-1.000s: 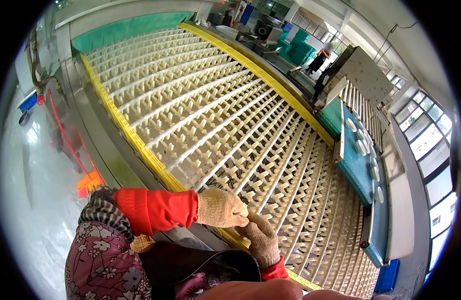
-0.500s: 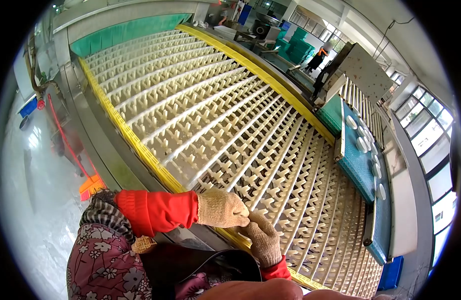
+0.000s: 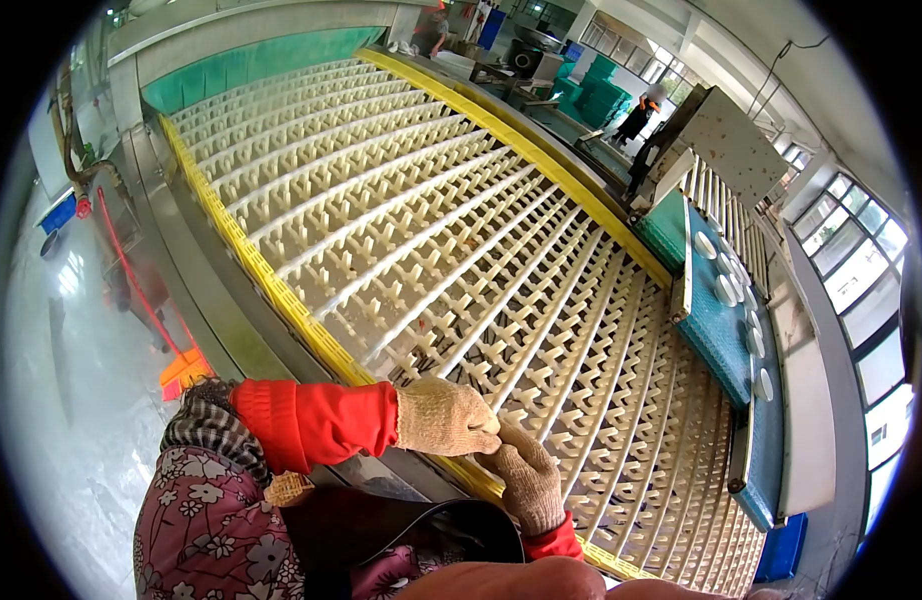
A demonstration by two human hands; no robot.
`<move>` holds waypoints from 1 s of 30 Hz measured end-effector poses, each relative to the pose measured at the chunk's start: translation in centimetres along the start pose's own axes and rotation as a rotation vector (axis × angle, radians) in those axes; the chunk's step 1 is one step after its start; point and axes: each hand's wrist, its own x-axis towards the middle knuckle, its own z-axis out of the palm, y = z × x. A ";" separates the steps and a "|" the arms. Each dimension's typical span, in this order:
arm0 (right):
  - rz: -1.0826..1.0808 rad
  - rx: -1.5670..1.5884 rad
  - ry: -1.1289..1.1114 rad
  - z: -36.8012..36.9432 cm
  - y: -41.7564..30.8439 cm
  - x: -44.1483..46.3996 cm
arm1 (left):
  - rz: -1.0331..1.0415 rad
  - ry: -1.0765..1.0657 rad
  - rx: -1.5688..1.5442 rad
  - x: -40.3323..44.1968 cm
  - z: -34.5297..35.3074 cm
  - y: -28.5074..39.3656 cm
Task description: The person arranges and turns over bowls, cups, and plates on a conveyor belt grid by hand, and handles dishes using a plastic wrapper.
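Note:
Both hands wear tan knitted gloves and meet over the near edge of a wide conveyor. My left hand (image 3: 447, 418) has its fingers curled and pressed together, and their tips touch my right hand (image 3: 526, 482). The right fingers are bent and closed too. Whatever either hand may hold is hidden between the fingers. Under and beyond them lies the conveyor bed (image 3: 421, 235) of pale rods and rows of small prongs, bordered by a yellow edge strip (image 3: 326, 350).
A blue-green belt (image 3: 716, 335) with several white discs (image 3: 726, 290) stands at the right. Green crates (image 3: 601, 98) and a person in dark clothes (image 3: 638, 118) are farther back. An orange broom (image 3: 185, 372) is on the floor at the left.
The conveyor's rods have shifted position. Both hands stay together in nearly the same place. Another person has come further into view at the top.

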 end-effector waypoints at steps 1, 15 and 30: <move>0.023 0.014 -0.015 -0.1 -0.1 -0.1 | 0.009 0.012 0.019 0.0 -0.1 0.3; 0.041 -0.039 0.021 -1.7 0.4 -1.4 | 0.082 0.048 -0.006 1.0 1.5 1.4; -0.213 -0.283 -0.051 -4.3 2.2 -2.6 | -0.001 0.015 0.044 2.0 3.1 2.9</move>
